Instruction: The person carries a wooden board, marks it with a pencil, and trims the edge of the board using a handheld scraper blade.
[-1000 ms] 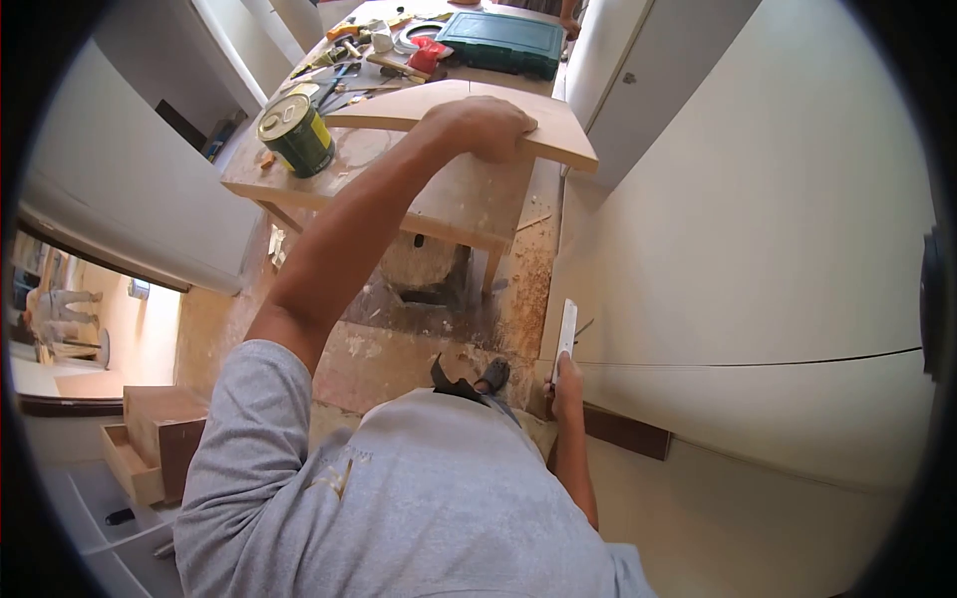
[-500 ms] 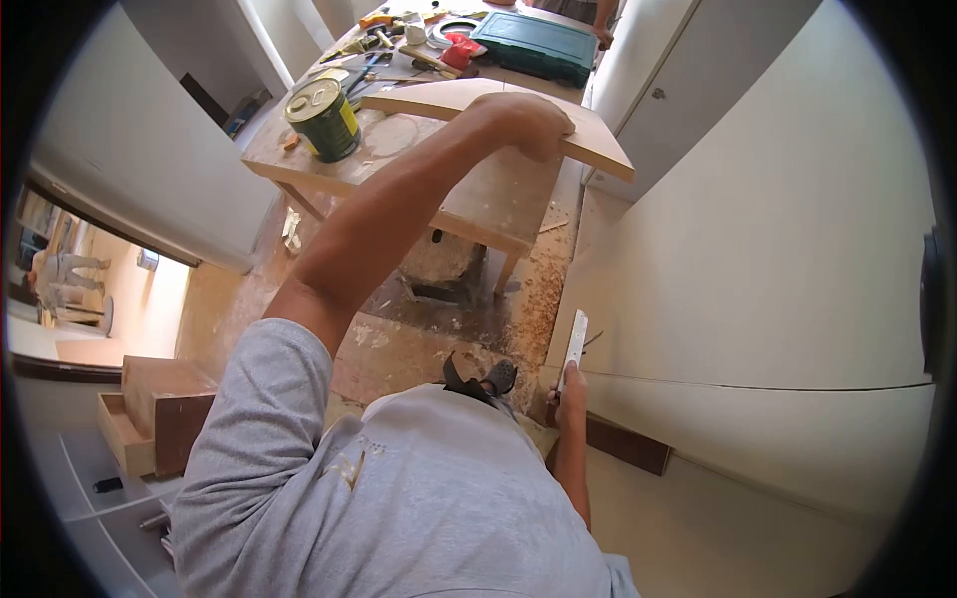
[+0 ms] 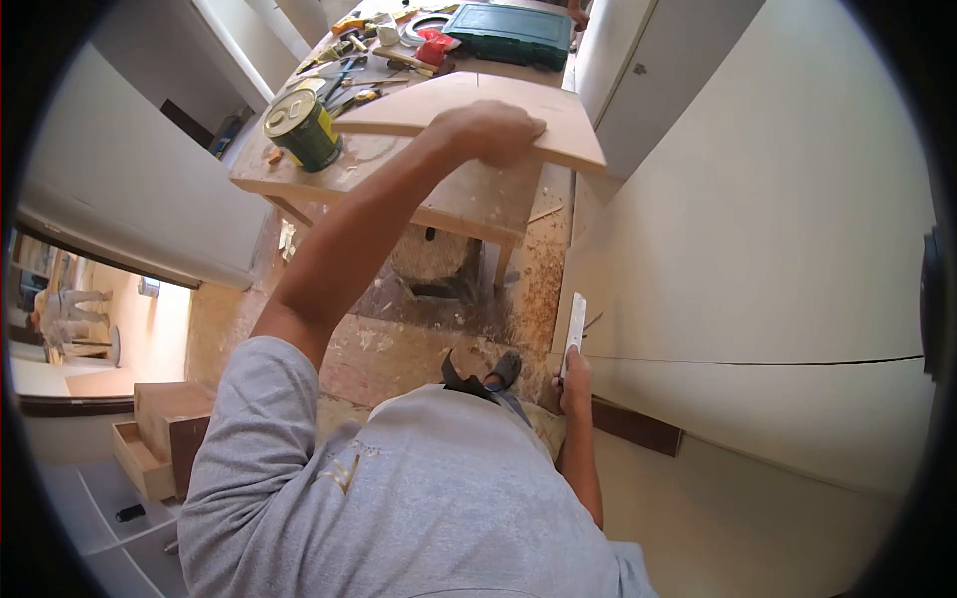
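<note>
My left hand is closed on the front edge of a pale wooden board, its fingers partly hidden under the wrist and board. The board lies tilted over the near end of the wooden table. A green and yellow can stands on the table just left of the board. Low at the right, my right hand grips a narrow white tool that points upward, with a thin dark rod beside it.
A green case, a red bag and scattered hand tools lie at the table's far end. Part of another person's hand shows behind the case. White panels rise at the right. A wooden drawer box stands at lower left.
The view has shifted. The board is tipped so that more of its top face shows, and a yellow and black tool is now visible beyond it. Both hands keep their grips.
</note>
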`<state>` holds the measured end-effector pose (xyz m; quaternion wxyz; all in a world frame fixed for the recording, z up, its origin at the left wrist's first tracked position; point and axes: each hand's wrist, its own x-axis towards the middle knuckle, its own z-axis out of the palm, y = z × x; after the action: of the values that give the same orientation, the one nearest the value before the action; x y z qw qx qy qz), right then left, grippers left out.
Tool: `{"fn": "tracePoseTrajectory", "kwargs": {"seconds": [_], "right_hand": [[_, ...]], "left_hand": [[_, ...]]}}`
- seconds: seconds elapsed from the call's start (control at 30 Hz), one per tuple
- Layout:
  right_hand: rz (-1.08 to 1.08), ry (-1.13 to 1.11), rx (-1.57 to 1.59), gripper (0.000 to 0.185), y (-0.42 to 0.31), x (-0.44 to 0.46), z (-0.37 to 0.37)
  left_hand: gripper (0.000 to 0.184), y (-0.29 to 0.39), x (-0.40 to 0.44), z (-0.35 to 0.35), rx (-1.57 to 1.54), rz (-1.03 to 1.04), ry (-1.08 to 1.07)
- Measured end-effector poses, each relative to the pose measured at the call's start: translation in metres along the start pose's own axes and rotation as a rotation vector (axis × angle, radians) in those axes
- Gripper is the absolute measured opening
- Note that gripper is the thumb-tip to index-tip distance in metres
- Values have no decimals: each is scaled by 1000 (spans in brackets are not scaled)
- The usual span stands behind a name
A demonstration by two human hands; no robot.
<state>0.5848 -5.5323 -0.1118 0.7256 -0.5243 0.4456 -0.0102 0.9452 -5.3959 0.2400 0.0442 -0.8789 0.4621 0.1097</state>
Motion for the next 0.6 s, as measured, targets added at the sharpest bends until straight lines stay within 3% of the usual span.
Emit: {"fn": "tracePoseTrajectory", "kwargs": {"seconds": [0.13, 0.4, 0.6], "right_hand": [[-29, 7, 71, 36, -6, 10, 0], [-203, -100, 213, 44, -49, 115, 22], [-271, -227, 345, 47, -106, 252, 85]], "left_hand": [[70, 25, -26, 72, -102, 0, 18], [89, 63, -28, 316, 5, -88, 162], [89, 65, -21, 359, -64, -111, 165]]}}
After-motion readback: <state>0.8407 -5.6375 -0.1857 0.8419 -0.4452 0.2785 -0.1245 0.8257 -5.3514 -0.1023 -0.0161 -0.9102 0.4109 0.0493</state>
